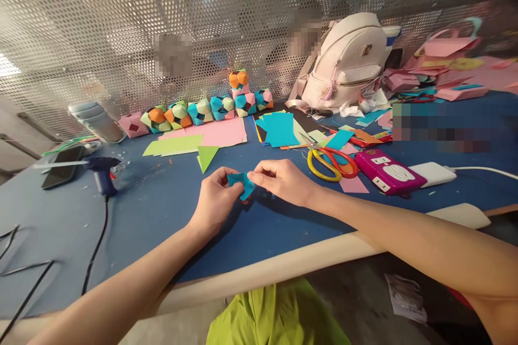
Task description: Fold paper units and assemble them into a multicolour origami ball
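Observation:
A small piece of folded blue paper (pixel 245 185) is held up just above the table between my two hands. My left hand (pixel 218 194) pinches its left part, thumb on top. At its upper right edge, the thumb and fingertips of my right hand (pixel 283 180) close on the paper. Beyond my hands stands a folded green paper piece (pixel 208 158), next to light green sheets (pixel 174 145) and pink sheets (pixel 226 132). A stack of blue squares (pixel 279 128) lies further right. Behind these, several multicoloured folded paper balls (pixel 200 111) form a row, with an orange one (pixel 238 80) on top.
A glue gun (pixel 102 172) with a black cord, a phone (pixel 65 166) and a bottle (pixel 97 121) are on the left. Scissors (pixel 329 164), a purple power strip (pixel 388 172) and a white charger (pixel 433 174) lie right. A backpack (pixel 348 62) leans against the perforated metal screen (pixel 121 27).

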Demonstrator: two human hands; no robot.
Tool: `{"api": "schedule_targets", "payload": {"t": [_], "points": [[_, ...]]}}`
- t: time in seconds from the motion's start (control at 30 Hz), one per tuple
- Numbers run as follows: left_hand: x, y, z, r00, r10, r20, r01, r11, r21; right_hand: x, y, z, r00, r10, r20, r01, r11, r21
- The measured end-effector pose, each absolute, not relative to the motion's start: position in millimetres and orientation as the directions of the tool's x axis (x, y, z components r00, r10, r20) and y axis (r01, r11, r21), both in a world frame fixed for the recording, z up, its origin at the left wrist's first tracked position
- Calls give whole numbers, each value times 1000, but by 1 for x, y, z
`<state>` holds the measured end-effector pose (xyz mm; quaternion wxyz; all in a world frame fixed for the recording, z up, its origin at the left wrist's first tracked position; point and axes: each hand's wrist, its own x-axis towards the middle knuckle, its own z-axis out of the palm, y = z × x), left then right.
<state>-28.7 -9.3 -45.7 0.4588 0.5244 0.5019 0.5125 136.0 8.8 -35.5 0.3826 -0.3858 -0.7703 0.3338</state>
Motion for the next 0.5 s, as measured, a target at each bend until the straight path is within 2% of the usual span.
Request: {"api": "schedule_targets", "payload": {"t": [0.17,0.27,0.4,0.5], "points": [[-26,-11,-42,91,996,4,50,-8,999,138,14,-39,-386,840,381,373,520,-768],[-30,-7,-36,63,998,2,43,-5,999,144,25,-41,-327,856,400,401,508,-762],[-45,5,-23,-119,974,193,-4,-195,981,156,47,-44,-205,896,395,433,445,-784],[-59,11,-11,-235,929,287,-83,-313,946,163,59,-50,-140,931,337,466,363,-807]]}}
